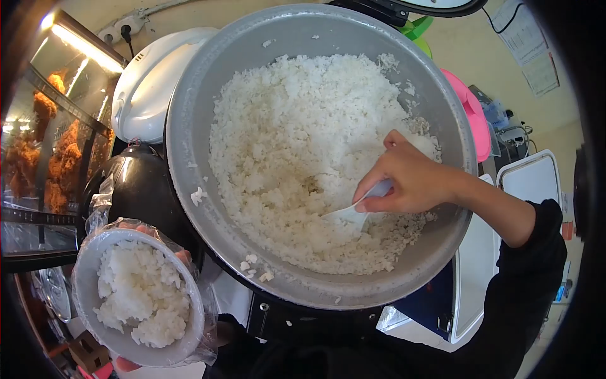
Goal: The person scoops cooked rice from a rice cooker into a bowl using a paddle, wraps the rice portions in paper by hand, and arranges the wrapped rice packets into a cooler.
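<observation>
My right hand (410, 177) is closed around a white rice paddle (353, 213), its blade dug into the cooked rice (303, 132). The rice fills much of a large grey metal pot (189, 126), with loose grains stuck along the rim. Down at the left, my left hand (129, 364) supports a white bowl (82, 278) from beneath; only some fingertips show around it. Clear plastic film (208, 328) wraps the bowl's outside, and a mound of rice (142, 294) lies inside.
A lit display case (53, 158) with fried pieces stands at the left. Beside the pot are a white rounded appliance (158, 82) and a black rounded one (136, 189). A pink item (470, 114) and white lids or trays (533, 177) are at the right.
</observation>
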The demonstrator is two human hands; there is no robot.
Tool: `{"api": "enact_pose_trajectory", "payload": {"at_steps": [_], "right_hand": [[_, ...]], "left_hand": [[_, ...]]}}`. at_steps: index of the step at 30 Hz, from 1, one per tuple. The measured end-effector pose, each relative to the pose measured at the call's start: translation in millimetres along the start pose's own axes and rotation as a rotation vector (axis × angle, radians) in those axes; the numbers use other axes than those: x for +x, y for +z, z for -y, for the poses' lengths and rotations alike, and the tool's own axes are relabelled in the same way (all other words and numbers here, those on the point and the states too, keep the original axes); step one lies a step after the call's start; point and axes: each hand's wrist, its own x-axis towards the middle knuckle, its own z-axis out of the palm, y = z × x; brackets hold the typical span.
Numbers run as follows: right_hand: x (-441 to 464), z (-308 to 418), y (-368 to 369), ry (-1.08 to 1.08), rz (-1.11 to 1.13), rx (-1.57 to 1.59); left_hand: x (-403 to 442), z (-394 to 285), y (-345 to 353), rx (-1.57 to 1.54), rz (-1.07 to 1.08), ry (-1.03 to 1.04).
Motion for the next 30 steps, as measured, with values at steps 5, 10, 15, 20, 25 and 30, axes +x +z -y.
{"api": "enact_pose_trajectory", "payload": {"at_steps": [5, 10, 15, 20, 25, 30], "right_hand": [[-0.7, 5.8, -6.6, -0.025, -0.004, -0.006], [1.4, 9.2, -7.9, -0.038, -0.041, -0.001], [-3.8, 10.5, -11.6, -0.056, -0.091, 0.025], [-24.3, 10.5, -27.8, 0.005, -0.233, 0.187], [-45.6, 40.1, -55.7, 0.039, -0.482, 0.401], [-58.9, 106.0, -46.9, -0.265, -1.017, -0.223]], "left_hand": [[-1.2, -0.6, 3.8, 0.006, -0.009, 0.019], [-1.9, 0.0, 11.1, 0.023, -0.037, 0.057], [-1.5, 1.4, 32.0, 0.129, -0.152, 0.147], [-3.6, 13.3, 51.4, -0.011, -0.089, 0.132], [-10.0, 23.6, 69.3, -0.031, 0.349, -0.126], [-23.1, 32.6, 130.8, 0.266, 0.364, -0.152]]}}
